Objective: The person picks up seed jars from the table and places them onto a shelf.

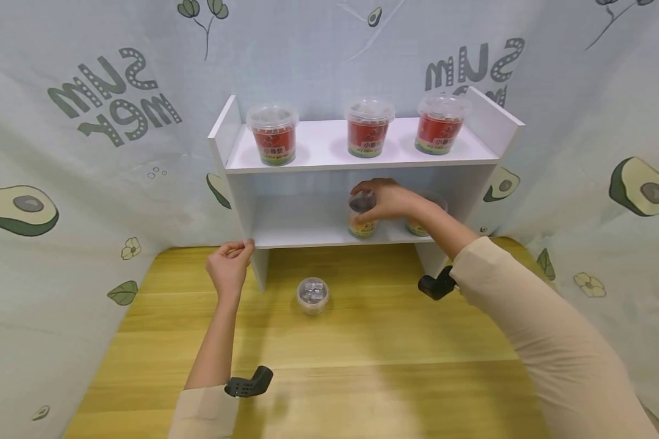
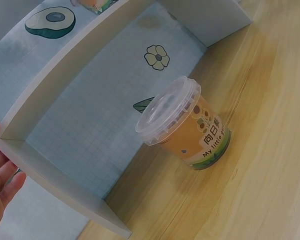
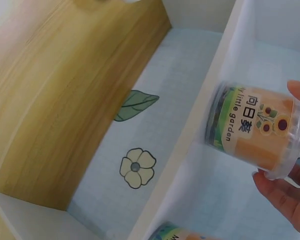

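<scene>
My right hand [image 1: 387,201] grips an orange sunflower-print plastic cup [image 3: 257,127] around its clear lid. The cup is upright on the lower board of a white two-tier shelf [image 1: 302,222], its base at or very near the board. Another cup [image 1: 417,227] stands to its right, partly hidden by my forearm. With thumb and fingers, my left hand [image 1: 230,262] pinches the shelf's left side near the lower board. Beneath the shelf, on the table, a third orange sunflower cup [image 2: 195,135] stands with its clear lid on.
On the upper board stand a red cup [image 1: 275,145] at left, another red cup [image 1: 367,137] near the middle and a third red cup [image 1: 438,131] at right. Behind the shelf hangs a printed cloth [image 1: 318,55]. All stands on a wood-grain table [image 1: 362,341].
</scene>
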Demonstrator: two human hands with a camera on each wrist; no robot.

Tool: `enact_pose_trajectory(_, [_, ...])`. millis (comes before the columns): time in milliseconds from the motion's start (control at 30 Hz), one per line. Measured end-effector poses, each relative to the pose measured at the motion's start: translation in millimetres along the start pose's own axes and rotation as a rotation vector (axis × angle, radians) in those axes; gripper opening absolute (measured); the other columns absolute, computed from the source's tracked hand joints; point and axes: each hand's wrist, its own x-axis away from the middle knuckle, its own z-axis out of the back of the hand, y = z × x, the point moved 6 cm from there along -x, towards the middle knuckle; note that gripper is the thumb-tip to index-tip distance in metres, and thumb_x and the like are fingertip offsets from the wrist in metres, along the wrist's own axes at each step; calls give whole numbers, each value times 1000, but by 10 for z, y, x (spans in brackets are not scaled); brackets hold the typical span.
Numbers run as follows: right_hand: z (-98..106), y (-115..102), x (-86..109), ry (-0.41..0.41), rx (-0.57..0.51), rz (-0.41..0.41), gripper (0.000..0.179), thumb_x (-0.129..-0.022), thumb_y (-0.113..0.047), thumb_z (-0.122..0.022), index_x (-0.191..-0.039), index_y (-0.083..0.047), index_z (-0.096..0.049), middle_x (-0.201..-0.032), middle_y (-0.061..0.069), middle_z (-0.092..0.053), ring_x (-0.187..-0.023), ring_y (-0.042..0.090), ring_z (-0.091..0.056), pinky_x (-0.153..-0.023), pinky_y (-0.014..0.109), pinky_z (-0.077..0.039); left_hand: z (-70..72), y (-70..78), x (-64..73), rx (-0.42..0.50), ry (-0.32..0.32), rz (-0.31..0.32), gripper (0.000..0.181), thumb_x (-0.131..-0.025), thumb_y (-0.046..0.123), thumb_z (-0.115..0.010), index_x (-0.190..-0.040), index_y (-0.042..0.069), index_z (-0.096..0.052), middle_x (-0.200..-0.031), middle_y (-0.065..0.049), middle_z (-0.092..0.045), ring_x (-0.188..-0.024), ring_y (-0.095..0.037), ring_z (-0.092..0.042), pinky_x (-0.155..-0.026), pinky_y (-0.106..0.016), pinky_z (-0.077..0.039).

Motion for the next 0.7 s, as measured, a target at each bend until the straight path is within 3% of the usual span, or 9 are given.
enact_pose_trajectory(133, [-17,24,-23,7,4,10,62,-76,-32,-74,-128,-7,-50,-133,21,-45,-123,36,-42,-98,50,-39,-3,-3,-1,-3,-3,3,23,-74,17,-75,-76,-5,-68,-68,-1,-67,-56,-2,-64,-48,-17,-51])
enact_pose_trajectory(367, [-56,39,-58,2,-15,12,64,-76,-31,-73,-130,-7,-48,-135,19,-44,-124,34,-40,-102,50,-35,12,-27,-20,-13,6,16,20,-75,19,-75,-73,0,-68,-78,-12,-69,-57,-9,-66,-48,-18,-52])
enact_pose_trajectory(600, [-32,18,-41,11,-6,30,65,-77,-30,-72,-131,-7,-47,-136,19,-42,-126,34,-38,-103,50,-34,-2,-14,-27,2,8,21,22,-74,20,-76,-72,-1,-68,-67,2,-67,-60,-16,-68,-49,-18,-52])
enact_pose_trajectory(700, [-38,20,-27,7,-3,34,65,-77,-31,-72,-132,-7,-46,-137,19,-42,-126,34,-38,-103,50,-33,-13,-20,-24,3,0,25,24,-74,20,-76,-73,-2,-68,-66,2,-66,-62,-15,-68,-49,-18,-52])
